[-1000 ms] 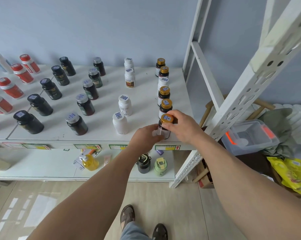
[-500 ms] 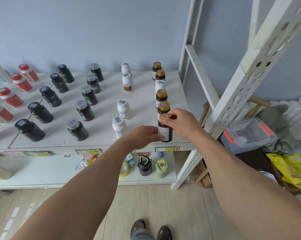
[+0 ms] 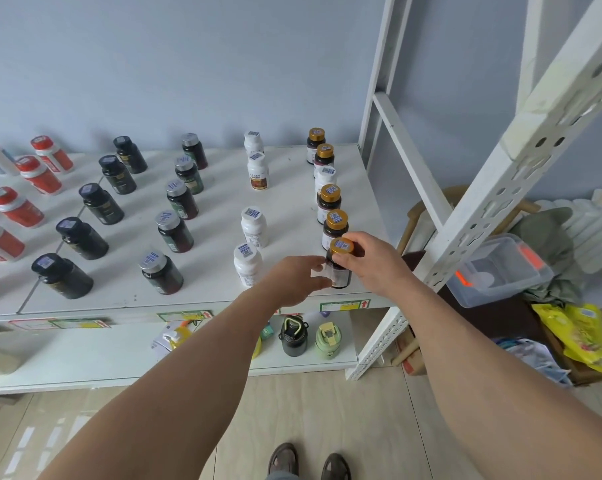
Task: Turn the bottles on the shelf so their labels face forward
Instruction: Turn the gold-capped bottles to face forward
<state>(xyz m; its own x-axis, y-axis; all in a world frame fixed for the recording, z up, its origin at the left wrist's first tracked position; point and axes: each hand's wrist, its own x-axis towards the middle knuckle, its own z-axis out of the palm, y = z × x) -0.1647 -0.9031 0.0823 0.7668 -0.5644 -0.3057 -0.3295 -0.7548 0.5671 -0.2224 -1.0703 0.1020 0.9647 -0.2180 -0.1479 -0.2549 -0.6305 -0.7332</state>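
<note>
Both hands are working the front bottle (image 3: 339, 268) of the right-hand column, a dark one with a gold cap, standing near the front edge of the top shelf (image 3: 292, 202). The right hand (image 3: 372, 263) is gripping it at the cap, fingers curled round the lid from the right. The left hand (image 3: 294, 282) is holding the body from the left, fingertips pinched on the side where a pale label is showing (its face seems to be pointing left, not forward, though part is hidden by fingers).

Step in hand, as I judge it: rotating this one bottle about its upright axis. The gold-capped bottles (image 3: 330, 202) behind it are standing in a close file, the nearest just behind the held one.

Next move is calling for a further twist until the label is squarely facing front, keeping the base flat, then releasing both grips without nudging the neighbour behind or tipping it off the edge.
</note>
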